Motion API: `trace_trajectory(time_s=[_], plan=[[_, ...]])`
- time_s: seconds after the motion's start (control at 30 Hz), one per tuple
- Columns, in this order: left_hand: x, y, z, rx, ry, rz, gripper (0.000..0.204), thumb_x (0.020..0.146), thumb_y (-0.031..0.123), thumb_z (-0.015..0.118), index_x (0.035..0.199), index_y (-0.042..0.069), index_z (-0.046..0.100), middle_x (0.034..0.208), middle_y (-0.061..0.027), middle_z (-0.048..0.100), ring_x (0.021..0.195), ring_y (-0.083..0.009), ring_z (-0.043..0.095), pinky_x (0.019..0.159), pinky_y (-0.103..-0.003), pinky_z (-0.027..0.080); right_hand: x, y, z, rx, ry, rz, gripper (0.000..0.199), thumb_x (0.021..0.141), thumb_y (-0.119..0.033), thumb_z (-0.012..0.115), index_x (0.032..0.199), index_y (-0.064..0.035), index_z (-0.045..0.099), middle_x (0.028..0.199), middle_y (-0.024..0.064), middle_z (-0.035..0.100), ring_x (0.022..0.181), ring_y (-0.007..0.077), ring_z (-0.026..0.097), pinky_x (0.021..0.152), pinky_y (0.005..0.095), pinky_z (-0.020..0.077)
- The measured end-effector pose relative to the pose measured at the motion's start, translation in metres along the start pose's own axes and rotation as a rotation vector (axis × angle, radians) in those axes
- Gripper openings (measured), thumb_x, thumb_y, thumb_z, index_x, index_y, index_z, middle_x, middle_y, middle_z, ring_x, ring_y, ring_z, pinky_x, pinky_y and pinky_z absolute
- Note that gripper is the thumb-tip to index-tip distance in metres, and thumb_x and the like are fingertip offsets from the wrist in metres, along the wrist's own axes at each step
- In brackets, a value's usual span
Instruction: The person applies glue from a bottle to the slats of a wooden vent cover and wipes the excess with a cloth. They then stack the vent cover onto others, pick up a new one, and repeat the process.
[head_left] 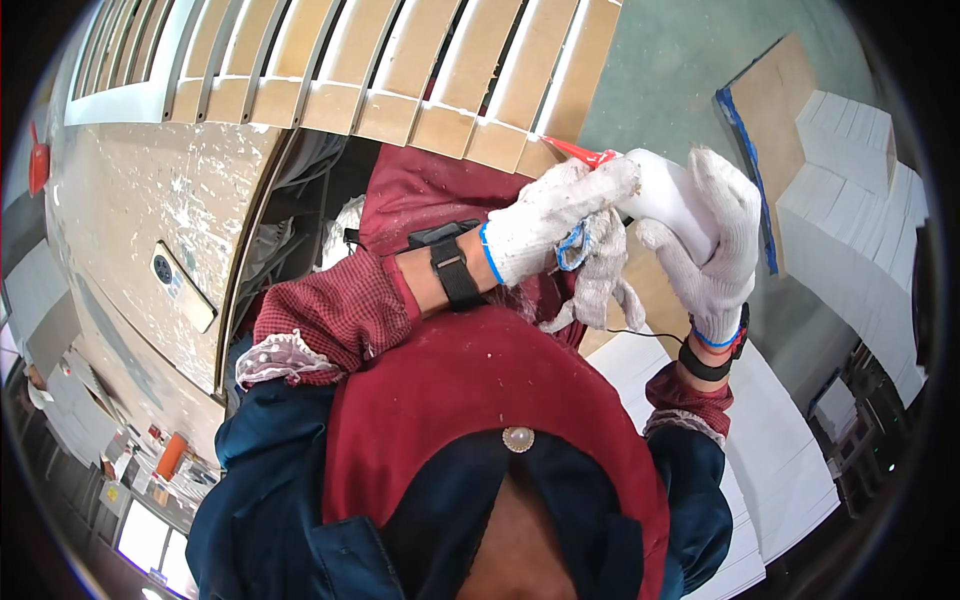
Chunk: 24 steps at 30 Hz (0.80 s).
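Note:
A white squeeze bottle [668, 195] with a pointed red nozzle [578, 152] lies tilted between my gloved hands, its tip at the near edge of a row of brown board strips [395, 112]. My left hand [550, 215], in a white knit glove with a blue cuff, is closed round the nozzle end. My right hand [722, 235], gloved the same way, grips the bottle's body from the right. White lines that look like glue run along and across the strips. A loose white knit glove [600, 265] hangs just below my left hand.
A worn wooden tabletop [130, 215] with a phone-like device [183, 286] is at the left. Stacks of white sheets [850, 220] stand at the right, beside a brown board [775, 110] with a blue edge. More white sheets [780, 440] lie by my right elbow.

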<state>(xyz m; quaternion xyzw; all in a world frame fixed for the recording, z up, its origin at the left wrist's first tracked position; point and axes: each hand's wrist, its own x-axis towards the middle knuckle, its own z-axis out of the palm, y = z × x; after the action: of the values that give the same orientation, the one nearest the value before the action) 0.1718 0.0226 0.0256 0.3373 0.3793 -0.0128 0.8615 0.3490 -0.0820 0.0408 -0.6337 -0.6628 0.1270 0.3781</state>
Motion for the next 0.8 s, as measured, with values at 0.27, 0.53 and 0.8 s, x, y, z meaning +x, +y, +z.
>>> trace_trajectory(time_s=[0.27, 0.53, 0.8], plan=[[0.010, -0.008, -0.003, 0.035, -0.113, -0.011, 0.041, 0.096, 0.013, 0.052, 0.136, 0.005, 0.046, 0.120, -0.0123, 0.053, 0.106, -0.0241, 0.052, 0.093, -0.032, 0.042, 0.003, 0.001, -0.007, -0.053, -0.028, -0.002, 0.069, 0.067, -0.015, 0.084, 0.129, -0.0049, 0.055, 0.120, 0.0151, 0.059, 0.112, 0.0311, 0.056, 0.093, 0.0384, 0.0474], [0.029, -0.020, 0.003, -0.157, -0.303, -0.021, 0.029, 0.096, 0.020, 0.055, 0.121, 0.006, 0.052, 0.100, -0.0091, 0.056, 0.087, -0.0201, 0.055, 0.077, -0.030, 0.045, -0.001, -0.004, -0.015, -0.084, -0.039, 0.010, 0.067, 0.067, -0.013, 0.084, 0.128, -0.0048, 0.056, 0.118, 0.0144, 0.060, 0.111, 0.0315, 0.057, 0.093, 0.0387, 0.0475], [0.028, -0.039, 0.007, -0.335, -0.486, 0.020, 0.022, 0.096, 0.026, 0.058, 0.107, 0.007, 0.057, 0.080, -0.0059, 0.059, 0.068, -0.0161, 0.058, 0.061, -0.029, 0.047, -0.010, -0.022, -0.023, -0.195, 0.010, 0.028, 0.068, 0.062, -0.009, 0.086, 0.124, -0.0040, 0.059, 0.119, 0.0190, 0.058, 0.110, 0.0326, 0.058, 0.090, 0.0381, 0.0495]])
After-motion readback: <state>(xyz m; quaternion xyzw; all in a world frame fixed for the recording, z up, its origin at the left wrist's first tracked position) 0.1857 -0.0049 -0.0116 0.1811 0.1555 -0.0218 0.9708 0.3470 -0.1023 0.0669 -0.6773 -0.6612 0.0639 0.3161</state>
